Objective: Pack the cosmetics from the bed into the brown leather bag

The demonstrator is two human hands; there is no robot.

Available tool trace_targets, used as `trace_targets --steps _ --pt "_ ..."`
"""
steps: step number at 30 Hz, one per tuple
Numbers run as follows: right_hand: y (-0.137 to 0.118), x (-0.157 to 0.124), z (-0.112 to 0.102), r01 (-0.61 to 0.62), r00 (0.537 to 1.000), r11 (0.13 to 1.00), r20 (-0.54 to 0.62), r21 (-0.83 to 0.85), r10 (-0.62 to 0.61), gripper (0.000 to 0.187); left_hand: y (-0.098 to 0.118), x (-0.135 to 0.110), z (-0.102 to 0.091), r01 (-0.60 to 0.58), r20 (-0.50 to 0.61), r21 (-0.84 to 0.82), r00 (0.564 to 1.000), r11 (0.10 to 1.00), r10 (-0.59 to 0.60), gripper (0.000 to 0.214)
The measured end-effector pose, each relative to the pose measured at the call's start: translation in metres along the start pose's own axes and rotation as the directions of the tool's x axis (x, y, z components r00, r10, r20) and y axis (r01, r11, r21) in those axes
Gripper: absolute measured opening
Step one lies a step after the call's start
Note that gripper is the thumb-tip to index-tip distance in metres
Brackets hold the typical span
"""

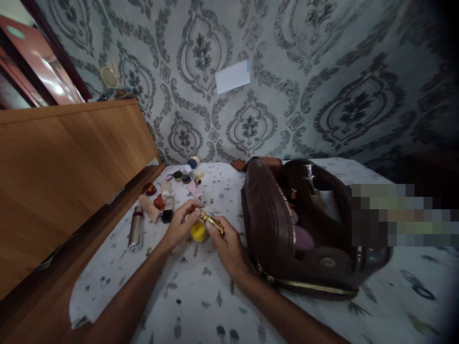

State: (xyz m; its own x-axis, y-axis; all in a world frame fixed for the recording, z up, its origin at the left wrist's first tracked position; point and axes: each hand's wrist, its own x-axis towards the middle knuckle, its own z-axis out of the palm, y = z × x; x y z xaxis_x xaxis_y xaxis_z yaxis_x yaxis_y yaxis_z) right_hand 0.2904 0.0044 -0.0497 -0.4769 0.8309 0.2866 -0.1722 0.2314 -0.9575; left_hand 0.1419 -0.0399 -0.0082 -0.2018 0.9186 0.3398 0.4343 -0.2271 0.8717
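Observation:
A slim, shiny gold cosmetic tube [212,222] is held slantwise above the bed, between my two hands. My left hand [182,223] is closed, its fingertips pinching the tube's far left end. Around the nearer end, my right hand [228,242] is wrapped with the thumb along the side. A round yellow jar [198,232] shows just beneath the tube, between the hands. Close to my right wrist stands a dark brown leather bag [267,215], unzipped and gaping, with a purple item [304,239] and a white bottle [325,200] inside.
Left of my hands lie a metallic cylinder [136,229], a peach tube [149,208], a black-capped bottle [167,210] and several small jars and tubes. The cloth [193,296] has a printed pattern. A wooden panel [71,157] borders the left; a patterned wall [304,105] stands behind.

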Motion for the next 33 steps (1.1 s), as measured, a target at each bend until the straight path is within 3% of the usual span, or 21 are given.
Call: trace_targets --steps 5,12,19,33 --pt "-0.0006 0.0 0.0004 0.003 1.0 1.0 0.001 0.013 -0.003 0.029 -0.0015 0.0001 0.0032 0.013 -0.021 0.018 1.0 1.0 -0.013 0.031" --pt "0.0002 -0.0001 0.0005 0.005 1.0 1.0 -0.014 0.015 -0.005 0.03 0.0063 0.0001 -0.0005 0.007 0.035 -0.02 0.999 1.0 -0.007 0.036" --pt "-0.0015 -0.0007 -0.0012 0.022 1.0 1.0 0.005 0.005 -0.022 0.03 0.003 0.0014 0.0028 0.025 -0.024 0.031 0.999 0.999 -0.024 0.038" --pt "-0.0043 -0.0009 -0.0012 0.008 1.0 1.0 0.007 0.007 -0.008 0.03 0.0047 0.0025 0.0021 0.055 -0.019 -0.022 0.998 0.998 -0.056 0.036"
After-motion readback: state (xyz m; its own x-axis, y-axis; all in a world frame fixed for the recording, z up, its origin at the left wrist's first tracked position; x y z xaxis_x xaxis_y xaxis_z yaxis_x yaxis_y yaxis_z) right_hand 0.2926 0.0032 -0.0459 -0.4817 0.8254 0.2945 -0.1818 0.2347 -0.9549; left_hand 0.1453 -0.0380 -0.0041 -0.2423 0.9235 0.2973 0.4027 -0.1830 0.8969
